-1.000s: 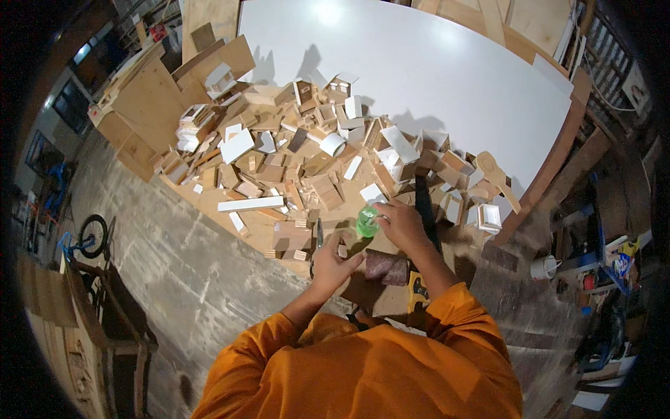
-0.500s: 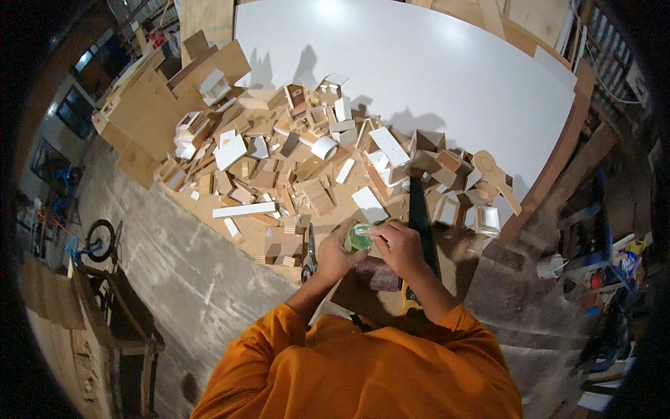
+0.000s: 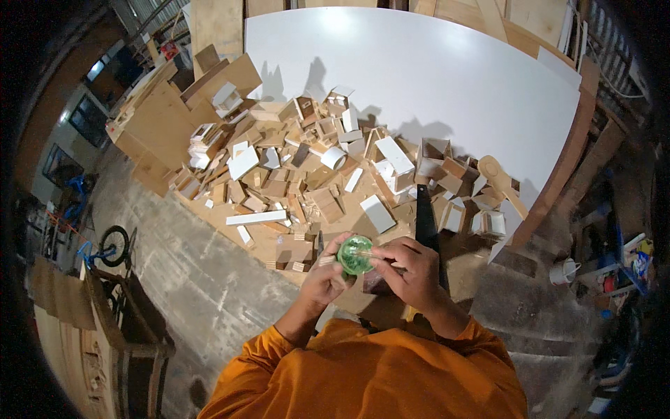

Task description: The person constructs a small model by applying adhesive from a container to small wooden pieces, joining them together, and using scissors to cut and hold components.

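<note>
My left hand is wrapped around a small, round, translucent green cup, its open top facing up. Whitish material shows inside, too small to identify. At the cup's right rim, my right hand pinches a thin pale stick whose tip reaches into the cup. Beneath the right hand a long dark saw blade lies on the bench, its lower end hidden by the hand. A dark reddish-brown block shows partly between my forearms.
A heap of wood offcuts and white pieces covers the bench ahead. Behind it stands a large white panel. Plywood sheets lean at the left. A small bicycle wheel and a white bucket flank the bench.
Both hands and the cup appear lower in the picture and larger. The cup now tilts so its inside shows more, with the stick farther in. The whole view has shifted slightly.
</note>
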{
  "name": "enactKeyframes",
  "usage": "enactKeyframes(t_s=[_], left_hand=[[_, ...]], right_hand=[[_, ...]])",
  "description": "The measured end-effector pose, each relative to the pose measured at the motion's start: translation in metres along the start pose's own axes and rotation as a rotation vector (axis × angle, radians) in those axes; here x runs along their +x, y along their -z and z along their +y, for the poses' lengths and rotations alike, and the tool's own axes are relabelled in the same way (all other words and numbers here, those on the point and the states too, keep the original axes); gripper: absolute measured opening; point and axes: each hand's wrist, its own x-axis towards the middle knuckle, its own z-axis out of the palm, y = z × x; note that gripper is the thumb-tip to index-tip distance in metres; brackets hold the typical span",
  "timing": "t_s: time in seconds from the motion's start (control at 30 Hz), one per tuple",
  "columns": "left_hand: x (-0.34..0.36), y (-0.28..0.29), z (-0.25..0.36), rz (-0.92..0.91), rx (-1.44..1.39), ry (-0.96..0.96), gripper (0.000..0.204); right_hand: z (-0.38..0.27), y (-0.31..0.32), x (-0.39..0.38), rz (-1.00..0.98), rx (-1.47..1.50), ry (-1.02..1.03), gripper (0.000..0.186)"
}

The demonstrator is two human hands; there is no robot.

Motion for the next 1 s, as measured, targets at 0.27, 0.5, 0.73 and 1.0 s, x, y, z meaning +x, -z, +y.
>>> enactKeyframes(t_s=[0.27,0.5,0.73,1.0], left_hand=[[-0.021,0.010,0.003,0.067,-0.106,-0.011,0.067],[-0.030,-0.014,0.010,0.032,0.048,-0.044,0.070],[-0.038,-0.020,0.012,0.001,0.047,-0.033,0.067],[-0.041,-0.010,0.009,-0.086,0.183,-0.019,0.056]], right_hand=[[-0.046,0.022,0.014,-0.126,-0.103,0.117,0.020],[-0.054,0.024,0.025,-0.308,-0.185,0.214,0.023],[-0.062,0.021,0.027,-0.313,-0.120,0.321,0.025],[-0.066,0.022,0.030,-0.395,-0.033,0.338,0.020]])
